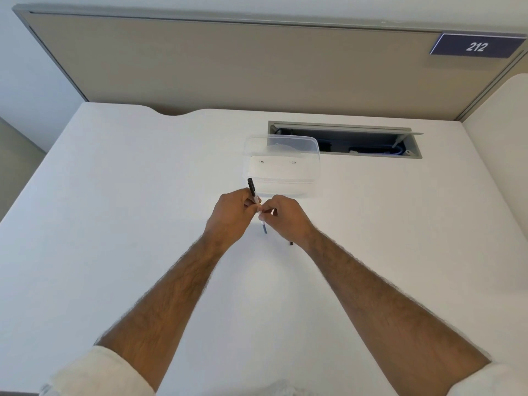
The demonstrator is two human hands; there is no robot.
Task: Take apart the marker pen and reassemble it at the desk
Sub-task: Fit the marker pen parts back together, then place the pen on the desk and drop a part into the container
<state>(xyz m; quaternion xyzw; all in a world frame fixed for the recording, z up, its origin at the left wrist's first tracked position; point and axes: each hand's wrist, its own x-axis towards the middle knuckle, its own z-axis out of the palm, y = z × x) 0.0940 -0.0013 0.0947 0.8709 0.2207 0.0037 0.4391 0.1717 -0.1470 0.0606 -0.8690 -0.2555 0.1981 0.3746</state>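
Where both hands (pixel 258 214) meet, a slim marker pen (pixel 252 190) stands.

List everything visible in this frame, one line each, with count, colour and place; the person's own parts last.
White desk top: one, fills the middle.
Clear plastic lidded container: one, transparent, just beyond the hands.
Grey cable hatch: one, open, recessed in the desk behind the container.
Beige partition panel: one, behind the desk.
Dark blue sign reading 212: one, top right.
Slim marker pen: one, black top, white barrel, dark lower end, held in both hands.
Small dark piece: one, under right wrist; unclear what.
Left hand, right hand: both gripping the pen.
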